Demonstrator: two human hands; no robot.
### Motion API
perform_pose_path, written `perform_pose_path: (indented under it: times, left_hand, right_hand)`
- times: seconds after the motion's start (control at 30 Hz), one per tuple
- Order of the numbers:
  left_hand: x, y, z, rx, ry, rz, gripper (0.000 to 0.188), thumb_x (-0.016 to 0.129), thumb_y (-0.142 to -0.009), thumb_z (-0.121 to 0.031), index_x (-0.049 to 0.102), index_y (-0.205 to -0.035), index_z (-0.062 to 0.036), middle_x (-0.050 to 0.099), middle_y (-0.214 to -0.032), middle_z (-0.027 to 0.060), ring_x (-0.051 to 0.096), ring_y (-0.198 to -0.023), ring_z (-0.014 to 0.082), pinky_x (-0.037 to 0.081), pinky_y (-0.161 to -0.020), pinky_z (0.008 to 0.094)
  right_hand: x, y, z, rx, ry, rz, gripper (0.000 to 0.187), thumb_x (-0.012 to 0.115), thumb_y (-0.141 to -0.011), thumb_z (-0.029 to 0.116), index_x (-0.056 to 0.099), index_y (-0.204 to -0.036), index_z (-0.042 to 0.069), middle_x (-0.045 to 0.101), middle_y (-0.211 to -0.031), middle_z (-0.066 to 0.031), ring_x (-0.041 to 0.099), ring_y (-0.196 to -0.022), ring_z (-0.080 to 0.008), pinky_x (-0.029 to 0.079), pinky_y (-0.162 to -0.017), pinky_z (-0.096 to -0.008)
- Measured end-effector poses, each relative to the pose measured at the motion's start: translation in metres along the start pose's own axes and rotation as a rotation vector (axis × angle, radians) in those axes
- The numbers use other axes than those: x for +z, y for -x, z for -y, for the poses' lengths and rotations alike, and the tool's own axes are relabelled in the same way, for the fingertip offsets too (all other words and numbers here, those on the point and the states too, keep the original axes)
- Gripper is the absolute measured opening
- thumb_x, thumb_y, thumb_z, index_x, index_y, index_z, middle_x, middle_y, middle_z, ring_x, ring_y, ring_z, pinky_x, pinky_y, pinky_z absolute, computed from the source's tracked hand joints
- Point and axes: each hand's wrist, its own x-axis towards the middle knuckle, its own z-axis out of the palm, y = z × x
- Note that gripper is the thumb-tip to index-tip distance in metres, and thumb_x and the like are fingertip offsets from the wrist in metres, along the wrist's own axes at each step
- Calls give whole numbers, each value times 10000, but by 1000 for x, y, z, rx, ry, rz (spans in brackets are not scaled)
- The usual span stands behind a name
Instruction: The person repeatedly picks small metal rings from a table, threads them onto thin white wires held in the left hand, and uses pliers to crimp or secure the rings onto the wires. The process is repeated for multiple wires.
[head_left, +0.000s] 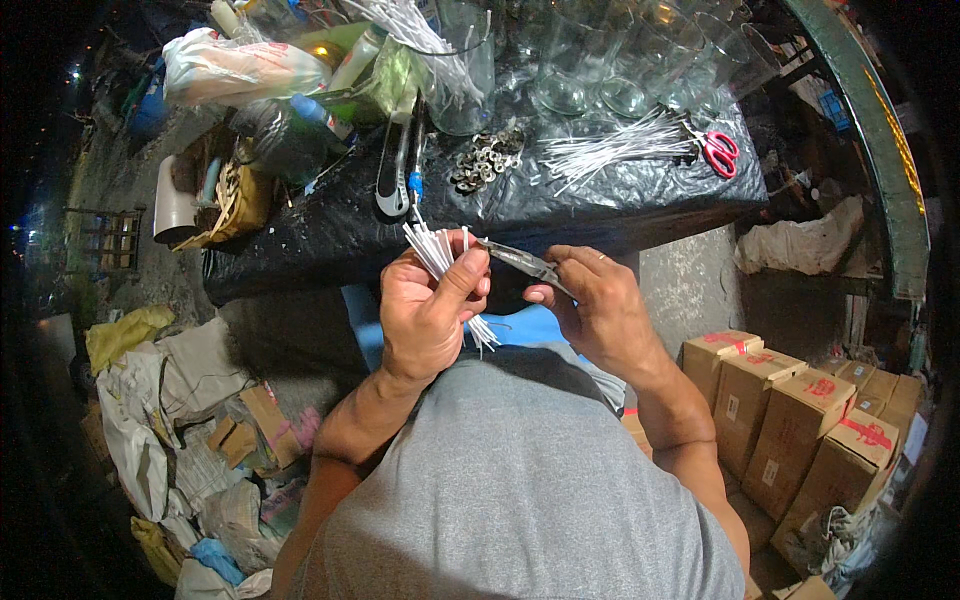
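Observation:
My left hand (420, 315) is closed around a bundle of thin white wicks (428, 247), whose lower ends stick out beneath the fingers. One wick stands apart near my thumb and index finger. In my right hand (603, 300) is a pair of metal pliers (525, 264), fingers wrapped round the handles. The pliers' jaws reach the left fingertips; whether they grip anything is too small to tell. Just beyond, on the black plastic-covered table (590, 205), lie a heap of small metal pieces (487, 160) and a loose pile of white wicks (615, 150).
Red-handled scissors (720, 154) lie at the table's right. Several clear glasses (563, 95) stand behind; a glass jar (463, 110) holds more wicks. A grey-and-black tool (392, 190) lies left of the metal heap. Cardboard boxes (800, 415) stand lower right, sacks (135, 430) lower left.

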Motion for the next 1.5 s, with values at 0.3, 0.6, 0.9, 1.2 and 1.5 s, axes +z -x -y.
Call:
perform_pose_path:
  times: [0.3,0.6,0.9,1.2,1.5]
  left_hand:
    - [-6,1,1,-2,-106,15,152,738,-1000,-92,688,-1100,11,670,-791,42,554,-621,57,396,-523,202]
    - [0,0,2,23,-171,12,134,746,-990,-77,701,-1087,5,684,-800,37,565,-634,40,416,-532,199]
    - [1,-1,3,55,-518,120,92,697,-1015,-61,692,-1065,16,685,-851,68,570,-652,72,436,-549,208]
    - [15,-12,-18,504,-1204,221,73,723,-939,-2,702,-994,41,683,-868,131,656,-722,207,506,-665,323]
    - [79,-79,-2,754,-1581,204,72,704,-915,-60,667,-916,1,645,-882,193,687,-794,429,543,-722,516]
  right_hand:
    - [-7,-7,0,-30,64,56,282,835,-866,164,624,-905,-18,704,-1008,-186,702,-879,-380,563,-741,-461]
    - [-11,-7,4,-6,35,21,365,906,-804,228,629,-910,15,647,-813,-144,663,-719,-347,518,-620,-426]
    - [-10,4,-23,108,-78,42,151,787,-825,49,640,-849,19,627,-750,-158,666,-678,-339,511,-606,-443]
    - [-83,8,-43,375,52,-77,96,691,-908,-32,717,-994,5,702,-819,-150,685,-726,-236,527,-679,-363]
    - [-156,18,-98,321,919,-199,350,609,-997,116,549,-1286,-71,618,-1128,-238,606,-1051,-439,485,-868,-533]
